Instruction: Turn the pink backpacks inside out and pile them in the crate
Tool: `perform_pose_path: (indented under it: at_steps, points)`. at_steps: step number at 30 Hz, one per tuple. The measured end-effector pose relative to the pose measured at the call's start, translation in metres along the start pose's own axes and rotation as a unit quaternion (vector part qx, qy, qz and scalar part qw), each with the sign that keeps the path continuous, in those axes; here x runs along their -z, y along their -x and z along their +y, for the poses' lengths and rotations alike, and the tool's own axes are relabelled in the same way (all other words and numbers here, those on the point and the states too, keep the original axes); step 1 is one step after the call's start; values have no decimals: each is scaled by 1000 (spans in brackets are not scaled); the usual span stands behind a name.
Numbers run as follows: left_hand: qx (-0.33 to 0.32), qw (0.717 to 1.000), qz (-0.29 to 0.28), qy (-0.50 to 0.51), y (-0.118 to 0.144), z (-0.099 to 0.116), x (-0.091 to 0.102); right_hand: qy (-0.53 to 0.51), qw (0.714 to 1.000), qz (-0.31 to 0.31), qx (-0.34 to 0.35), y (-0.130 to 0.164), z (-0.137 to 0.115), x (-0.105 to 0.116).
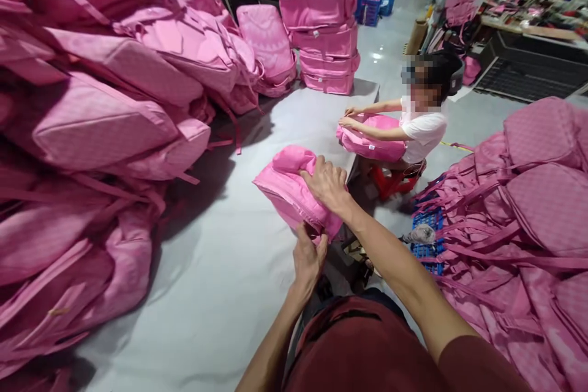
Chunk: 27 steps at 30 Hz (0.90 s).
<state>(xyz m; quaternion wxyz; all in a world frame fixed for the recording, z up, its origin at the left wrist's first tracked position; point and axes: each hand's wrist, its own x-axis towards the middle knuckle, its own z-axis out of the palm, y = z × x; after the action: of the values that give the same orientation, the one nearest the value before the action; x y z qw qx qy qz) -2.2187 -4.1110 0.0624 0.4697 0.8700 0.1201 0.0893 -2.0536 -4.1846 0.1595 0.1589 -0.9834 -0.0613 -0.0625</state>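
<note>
Right hand (327,184) fingers bent and pressed into the top of a pink bag (294,193), gripping a fold of fabric, palm down, arm coming in straight from lower right in a dark red sleeve. Left hand (309,257) sits below it, fingers curled up and pinching the bag's near lower edge, thumb toward the camera, forearm rising from bottom centre. The bag lies at the right edge of a grey table (215,269), partly hanging over that edge, just in front of the person's body

Open room: bare grey tabletop to the left of and behind the bag, running up to the far edge. Left side is walled by a big heap of pink bags (101,110) that spills onto the table. A neat stack of 4 pink bags (324,40) stands at the far end. Right of the table edge, a second pile of pink bags (523,208) with loose straps, a blue crate (427,239) beside it

A co-worker (422,122) in a white top sits beyond the table corner, both hands on another pink bag (370,138), well apart from the person's hands

No readable writing or labels on any bag
</note>
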Motion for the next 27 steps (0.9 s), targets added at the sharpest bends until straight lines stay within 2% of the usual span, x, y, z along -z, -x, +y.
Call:
perform_pose_path:
  at_steps: [4, 7, 10, 12, 14, 16, 19, 22, 24, 27]
  points:
    - [-18, 999, 17, -38, 1, -7, 3, 10, 1000, 14, 8, 7, -7, 3]
    - [-91, 987, 97, -87, -5, -16, 10, 20, 1000, 15, 7, 12, -12, 4]
    - [-209, 946, 201, -147, -20, -24, 22, 19, 1000, 2, -1, 12, -16, 6]
    - [-276, 912, 242, -183, -30, -28, 32, 18, 1000, -1, -9, 12, -18, 7]
    - [-308, 888, 269, -210, -36, -30, 42, 15, 1000, -4, -16, 15, -20, 8]
    - [-307, 880, 288, -218, -40, -30, 51, 11, 1000, -10, -17, 19, -23, 8]
    - [-254, 901, 285, -205, -46, -24, 62, 11, 1000, -9, -14, 28, -25, 6]
    - [-135, 944, 194, -229, -55, -24, 76, 15, 1000, -5, -2, 35, -23, 6]
    - [-31, 964, 121, -235, -58, -39, 85, 17, 1000, -4, 9, 37, -19, 7]
    - [129, 976, 40, -172, -42, -86, 89, 11, 1000, -16, 8, 34, -12, 12]
